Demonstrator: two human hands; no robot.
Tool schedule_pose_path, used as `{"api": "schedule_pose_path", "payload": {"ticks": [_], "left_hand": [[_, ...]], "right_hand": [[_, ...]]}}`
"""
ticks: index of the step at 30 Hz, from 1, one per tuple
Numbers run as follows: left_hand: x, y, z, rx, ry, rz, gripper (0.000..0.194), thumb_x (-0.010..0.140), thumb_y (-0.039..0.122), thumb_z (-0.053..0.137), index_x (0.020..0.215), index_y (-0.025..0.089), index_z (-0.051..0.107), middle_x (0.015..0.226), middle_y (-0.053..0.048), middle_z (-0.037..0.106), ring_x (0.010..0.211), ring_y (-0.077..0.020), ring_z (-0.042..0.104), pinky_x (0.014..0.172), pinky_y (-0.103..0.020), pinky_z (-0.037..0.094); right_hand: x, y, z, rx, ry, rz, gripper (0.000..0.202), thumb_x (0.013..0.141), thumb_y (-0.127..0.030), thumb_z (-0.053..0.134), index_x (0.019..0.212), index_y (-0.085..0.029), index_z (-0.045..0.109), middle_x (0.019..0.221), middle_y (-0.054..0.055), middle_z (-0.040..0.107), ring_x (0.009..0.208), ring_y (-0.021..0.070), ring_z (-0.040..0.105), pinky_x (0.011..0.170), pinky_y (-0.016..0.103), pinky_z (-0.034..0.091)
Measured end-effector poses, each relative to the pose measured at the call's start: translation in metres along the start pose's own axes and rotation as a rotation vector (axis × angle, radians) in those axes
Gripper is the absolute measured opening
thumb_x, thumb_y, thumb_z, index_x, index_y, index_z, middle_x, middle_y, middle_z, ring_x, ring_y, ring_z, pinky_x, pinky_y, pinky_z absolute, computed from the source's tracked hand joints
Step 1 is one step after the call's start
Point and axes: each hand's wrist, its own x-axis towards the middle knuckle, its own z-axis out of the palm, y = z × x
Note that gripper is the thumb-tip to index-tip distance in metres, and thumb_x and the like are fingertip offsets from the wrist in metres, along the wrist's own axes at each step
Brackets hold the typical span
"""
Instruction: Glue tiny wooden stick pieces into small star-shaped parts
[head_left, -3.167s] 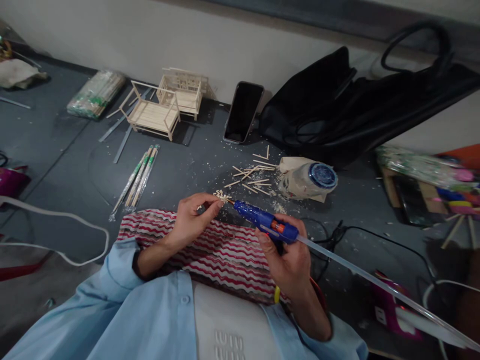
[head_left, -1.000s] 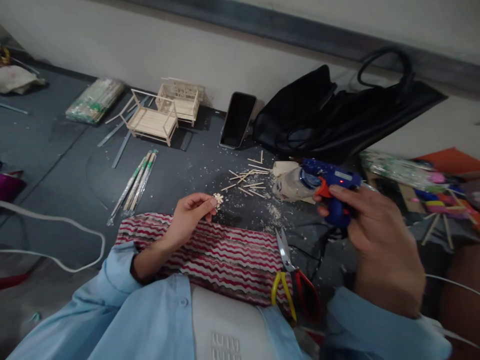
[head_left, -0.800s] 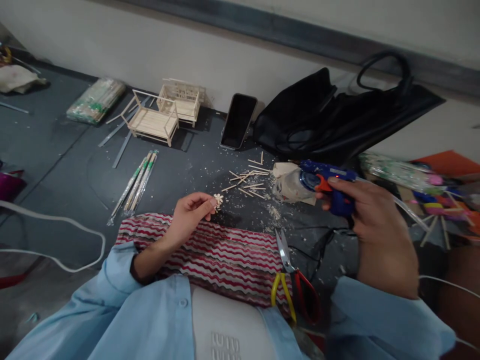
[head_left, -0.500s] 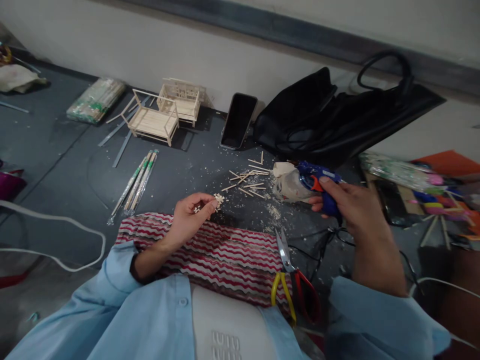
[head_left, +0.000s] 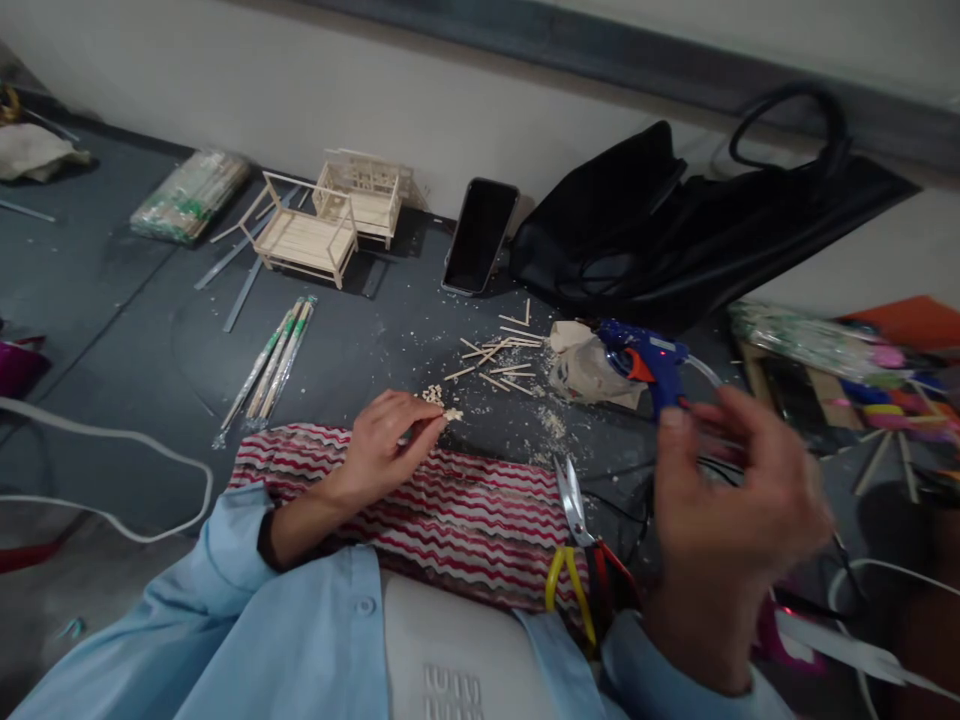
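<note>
The left hand pinches a small pale wooden piece at its fingertips. The right hand, loosely open, is just beside the blue-and-orange plastic glue gun, which rests against a whitish container.

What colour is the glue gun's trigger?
Orange-red: the trigger stands out against the blue glue gun in the head view.
</note>
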Motion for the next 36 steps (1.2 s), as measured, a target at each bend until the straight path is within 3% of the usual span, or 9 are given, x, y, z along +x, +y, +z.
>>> {"api": "schedule_pose_path", "payload": {"ticks": [2, 7, 11, 16, 31, 34, 36], "left_hand": [[0.0, -0.001, 0.001, 0.007, -0.012, 0.055, 0.008, 0.088, 0.015, 0.064, 0.096, 0.017, 0.064, 0.08, -0.004, 0.075, 0.07, -0.0128, 0.066, 0.071, -0.028, 0.053], [-0.004, -0.005, 0.003, 0.083, -0.049, 0.123, 0.014, 0.087, 0.012, 0.065, 0.099, 0.018, 0.063, 0.084, -0.005, 0.075, 0.074, -0.0141, 0.067, 0.075, -0.03, 0.053], [-0.008, -0.008, 0.006, 0.109, -0.055, 0.186, 0.019, 0.085, 0.013, 0.066, 0.103, 0.019, 0.063, 0.083, -0.004, 0.075, 0.077, -0.0144, 0.067, 0.079, -0.031, 0.053], [-0.007, -0.008, 0.008, 0.098, -0.079, 0.229, 0.017, 0.086, 0.012, 0.066, 0.101, 0.019, 0.064, 0.081, -0.003, 0.074, 0.074, -0.013, 0.067, 0.079, -0.03, 0.054], [-0.006, -0.006, 0.01, -0.039, -0.11, 0.2, 0.015, 0.086, 0.012, 0.066, 0.1, 0.018, 0.065, 0.078, -0.002, 0.073, 0.074, -0.0128, 0.068, 0.074, -0.028, 0.054], [-0.006, -0.004, 0.009, -0.061, -0.135, 0.1, 0.017, 0.087, 0.014, 0.064, 0.103, 0.018, 0.066, 0.083, -0.004, 0.075, 0.077, -0.0139, 0.069, 0.073, -0.028, 0.055], [-0.006, -0.002, 0.008, -0.099, -0.156, -0.048, 0.017, 0.088, 0.016, 0.063, 0.104, 0.018, 0.068, 0.086, -0.005, 0.076, 0.079, -0.0143, 0.07, 0.074, -0.027, 0.056]], "right_hand": [[-0.021, -0.013, -0.001, 0.172, -0.02, -0.067, 0.026, 0.09, -0.031, 0.065, 0.11, -0.017, 0.071, 0.093, 0.01, 0.075, 0.074, 0.0206, 0.067, 0.077, 0.036, 0.054], [-0.048, -0.038, 0.017, 0.522, -0.355, -0.087, 0.015, 0.091, -0.027, 0.064, 0.102, -0.024, 0.074, 0.095, 0.003, 0.075, 0.084, 0.0177, 0.069, 0.08, 0.031, 0.053], [-0.05, -0.043, 0.032, 0.732, -0.598, 0.092, 0.015, 0.091, -0.031, 0.064, 0.101, -0.026, 0.074, 0.096, 0.002, 0.075, 0.088, 0.0173, 0.069, 0.08, 0.029, 0.053], [-0.051, -0.046, 0.038, 0.963, -0.854, 0.381, 0.017, 0.087, -0.038, 0.068, 0.095, -0.024, 0.075, 0.085, 0.001, 0.075, 0.079, 0.0166, 0.068, 0.072, 0.027, 0.051], [-0.057, -0.05, 0.05, 1.202, -1.004, 0.702, 0.019, 0.077, -0.035, 0.073, 0.072, -0.018, 0.067, 0.058, -0.005, 0.054, 0.053, 0.0081, 0.041, 0.051, 0.022, 0.032], [-0.058, -0.052, 0.051, 1.191, -0.942, 0.728, 0.016, 0.074, -0.033, 0.073, 0.072, -0.018, 0.065, 0.059, -0.005, 0.054, 0.053, 0.0084, 0.042, 0.051, 0.022, 0.033], [-0.059, -0.053, 0.052, 1.165, -0.869, 0.719, 0.015, 0.074, -0.032, 0.072, 0.071, -0.019, 0.065, 0.06, -0.004, 0.055, 0.055, 0.0091, 0.043, 0.053, 0.022, 0.035]]}}
